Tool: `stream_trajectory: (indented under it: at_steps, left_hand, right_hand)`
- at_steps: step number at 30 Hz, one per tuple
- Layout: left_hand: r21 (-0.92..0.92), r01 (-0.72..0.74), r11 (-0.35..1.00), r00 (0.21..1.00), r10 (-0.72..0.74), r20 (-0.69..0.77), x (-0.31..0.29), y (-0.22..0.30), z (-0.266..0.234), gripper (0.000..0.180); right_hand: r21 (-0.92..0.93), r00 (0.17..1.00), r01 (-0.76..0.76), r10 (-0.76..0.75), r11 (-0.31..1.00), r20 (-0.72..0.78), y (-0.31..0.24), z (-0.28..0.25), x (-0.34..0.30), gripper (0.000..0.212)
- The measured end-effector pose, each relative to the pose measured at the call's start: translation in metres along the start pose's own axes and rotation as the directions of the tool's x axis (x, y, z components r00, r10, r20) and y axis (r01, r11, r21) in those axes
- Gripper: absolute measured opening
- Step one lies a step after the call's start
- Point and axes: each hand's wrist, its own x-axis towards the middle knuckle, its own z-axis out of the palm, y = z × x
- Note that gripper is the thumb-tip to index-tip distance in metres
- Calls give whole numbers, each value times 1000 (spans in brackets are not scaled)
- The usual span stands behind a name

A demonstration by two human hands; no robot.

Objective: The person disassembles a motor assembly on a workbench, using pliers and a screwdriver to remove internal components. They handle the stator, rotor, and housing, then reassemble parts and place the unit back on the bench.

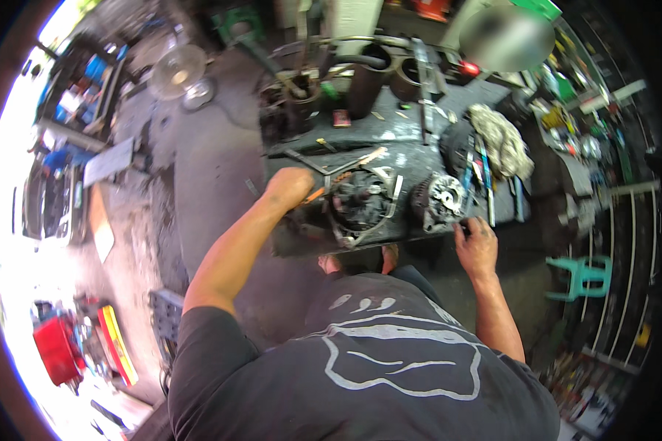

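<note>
On the dark workbench [412,140] in front of me lies a round, dark metal part with copper-coloured windings [360,202], inside a frame of metal bars. My left hand [290,187] is closed in a fist at its left. A short orange strip [315,195] shows beside that fist; what the fingers hold is hidden. Right of the round part sits a silver alternator-like housing [445,194] with openings in its face. Just beyond its lower right side, at the bench's near edge, my right hand [479,246] has its fingers apart and slightly bent.
Behind, dark metal cylinders [368,81] and a can of tools [301,103] stand on the bench. A pale rag [502,140] and several hand tools [485,176] lie at the right. A teal stool [581,278] stands on the floor at right, a fan [179,71] at far left.
</note>
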Motion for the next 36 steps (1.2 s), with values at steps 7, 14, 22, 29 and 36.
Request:
stream_trajectory:
  at_steps: [7,14,22,29,36]
  left_hand:
    - [-372,43,927,854,-228,-467,-34,27,-50,18]
    - [-849,-400,345,555,-647,-523,-128,176,-120,14]
    - [-962,-201,-185,862,-499,-84,-74,304,-120,20]
    - [-998,46,33,858,-513,22,-30,359,-94,20]
    - [-500,87,862,816,-349,-461,79,363,-103,28]
  right_hand:
    - [250,994,82,-62,965,-87,-5,-23,-20,21]
    - [624,895,429,-400,653,-197,-59,-54,-12,32]
    - [664,746,586,-629,464,-219,-41,-48,20,37]
    - [653,784,492,-619,576,-45,32,-14,9,24]
    - [593,916,358,-393,721,-75,95,23,32,23]
